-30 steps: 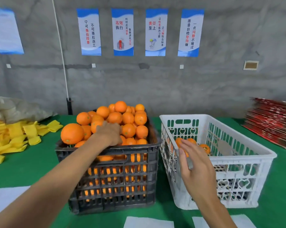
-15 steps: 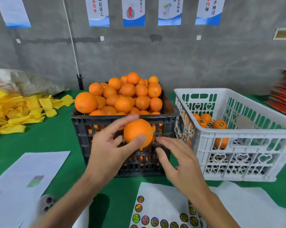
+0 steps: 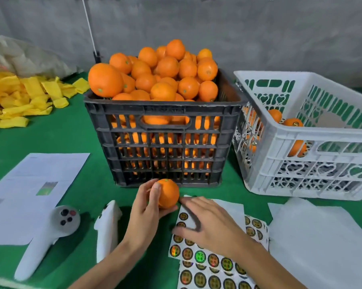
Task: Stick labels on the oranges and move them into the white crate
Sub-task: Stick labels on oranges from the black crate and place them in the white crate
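Note:
My left hand (image 3: pixel 143 215) grips one orange (image 3: pixel 168 193) low over the green table, just in front of the black crate (image 3: pixel 163 113). That crate is heaped with several oranges (image 3: pixel 163 76). My right hand (image 3: pixel 209 224) lies with spread fingers on a sheet of round shiny labels (image 3: pixel 209 261), right beside the held orange; it is blurred. The white crate (image 3: pixel 313 134) stands to the right of the black one. A few labelled oranges (image 3: pixel 292 123) lie inside it.
Two white handheld devices (image 3: pixel 49 236) (image 3: pixel 107 226) lie at the front left beside a printed paper sheet (image 3: pixel 36 184). Yellow foam sleeves (image 3: pixel 19 97) are piled at the far left. White backing sheets (image 3: pixel 321 236) lie at the front right.
My left hand brought the orange from the black crate's top down to the table in front of it. My right hand dropped from the white crate onto the label sheet. The view tilted downward.

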